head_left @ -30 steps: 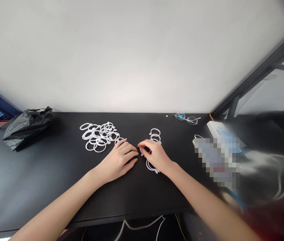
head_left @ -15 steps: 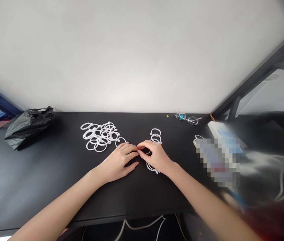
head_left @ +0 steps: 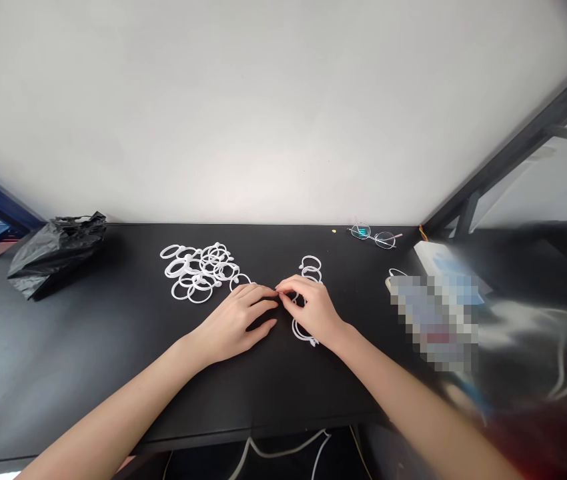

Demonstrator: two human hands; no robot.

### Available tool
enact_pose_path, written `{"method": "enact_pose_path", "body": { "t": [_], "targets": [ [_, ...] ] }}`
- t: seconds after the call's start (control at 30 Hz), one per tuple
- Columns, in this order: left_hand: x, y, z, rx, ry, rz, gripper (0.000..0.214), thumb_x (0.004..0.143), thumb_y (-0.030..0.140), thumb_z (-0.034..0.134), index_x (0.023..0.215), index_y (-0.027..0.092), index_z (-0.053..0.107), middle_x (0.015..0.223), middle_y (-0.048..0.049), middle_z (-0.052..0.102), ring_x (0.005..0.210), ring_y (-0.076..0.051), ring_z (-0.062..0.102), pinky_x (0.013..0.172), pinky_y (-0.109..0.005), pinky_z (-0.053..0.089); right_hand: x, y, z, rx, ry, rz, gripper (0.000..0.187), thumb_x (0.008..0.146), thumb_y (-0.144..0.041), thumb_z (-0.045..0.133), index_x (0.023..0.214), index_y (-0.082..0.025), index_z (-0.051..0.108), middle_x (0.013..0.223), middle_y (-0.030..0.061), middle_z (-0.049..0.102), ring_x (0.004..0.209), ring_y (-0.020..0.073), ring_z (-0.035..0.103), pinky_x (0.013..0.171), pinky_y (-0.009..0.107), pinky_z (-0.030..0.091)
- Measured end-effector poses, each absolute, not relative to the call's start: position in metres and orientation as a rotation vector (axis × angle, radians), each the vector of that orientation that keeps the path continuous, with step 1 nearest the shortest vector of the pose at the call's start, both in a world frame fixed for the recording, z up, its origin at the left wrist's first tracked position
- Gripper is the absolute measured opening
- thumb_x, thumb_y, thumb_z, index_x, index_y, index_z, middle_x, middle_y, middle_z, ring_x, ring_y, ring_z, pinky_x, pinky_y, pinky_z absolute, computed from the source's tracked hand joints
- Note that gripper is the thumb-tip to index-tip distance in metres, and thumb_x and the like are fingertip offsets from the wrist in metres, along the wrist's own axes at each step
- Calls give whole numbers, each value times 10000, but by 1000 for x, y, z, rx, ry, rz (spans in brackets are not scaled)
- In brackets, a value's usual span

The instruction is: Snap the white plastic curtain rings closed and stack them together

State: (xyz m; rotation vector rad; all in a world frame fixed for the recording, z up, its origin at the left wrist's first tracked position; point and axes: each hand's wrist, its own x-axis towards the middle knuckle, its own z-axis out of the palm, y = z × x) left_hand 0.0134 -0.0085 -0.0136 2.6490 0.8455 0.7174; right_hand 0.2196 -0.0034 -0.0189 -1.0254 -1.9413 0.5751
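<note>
My left hand (head_left: 236,321) and my right hand (head_left: 313,309) meet fingertip to fingertip at the middle of the black table (head_left: 88,347). Both pinch a small white ring between them, mostly hidden by the fingers. A short chain of white rings (head_left: 309,267) lies under and beyond my right hand, with more links showing near its wrist. A loose pile of white rings (head_left: 198,270) lies to the left, just past my left fingertips.
A crumpled black plastic bag (head_left: 53,253) sits at the far left. Eyeglasses (head_left: 374,235) lie by the back wall. A white box and a blurred-out object (head_left: 433,320) sit at the right. White cables hang below the front edge.
My two hands have drawn together until the fingertips touch over the ring. The rings on the table have stayed put.
</note>
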Motion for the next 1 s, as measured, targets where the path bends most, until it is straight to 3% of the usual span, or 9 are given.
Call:
{"method": "enact_pose_path", "body": {
  "t": [0.27,0.43,0.53,0.63,0.77,1.0],
  "targets": [
    [14,-9,-13,2623,968,954,383,954,177,534,1335,180,499,1313,-156,564,1201,-259,569,1001,-430,507,218,-5,-12,-953,-1715,530,147,899,-123,589,886,-211,705,996,76,745,899,196,717,753,332,600],
    [14,-11,-13,2505,971,976,470,960,202,530,1418,207,422,1421,-158,506,1280,-273,531,1046,-447,482,216,-7,-10,-870,-1577,923,66,878,-196,664,903,-214,722,965,62,754,911,208,738,831,361,616],
    [14,-11,-11,2231,945,909,372,975,261,524,1343,210,506,1148,-95,682,1041,-219,664,916,-372,549,214,-8,-7,-821,-1463,1240,69,844,-236,720,901,-198,727,909,51,763,875,210,752,842,371,623],
    [15,-10,-7,1861,940,853,294,968,329,548,1225,195,602,818,-21,713,766,-162,685,746,-290,564,214,-8,-4,-801,-1401,1332,75,824,-253,745,866,-193,733,910,50,763,858,200,748,833,361,623],
    [16,-5,-2,1485,907,891,288,910,375,643,1112,172,674,758,-14,708,662,-124,642,672,-242,543,216,-8,-4,-804,-1418,1271,74,810,-240,757,873,-206,738,948,48,745,900,192,722,840,344,609],
    [10,2,-6,1064,918,924,278,844,396,731,1045,205,727,707,12,670,661,-86,587,690,-201,510,215,-9,-7,-896,-1485,1223,186,794,-264,768,971,-214,744,928,43,751,834,179,722,792,331,611]
  ]
}}
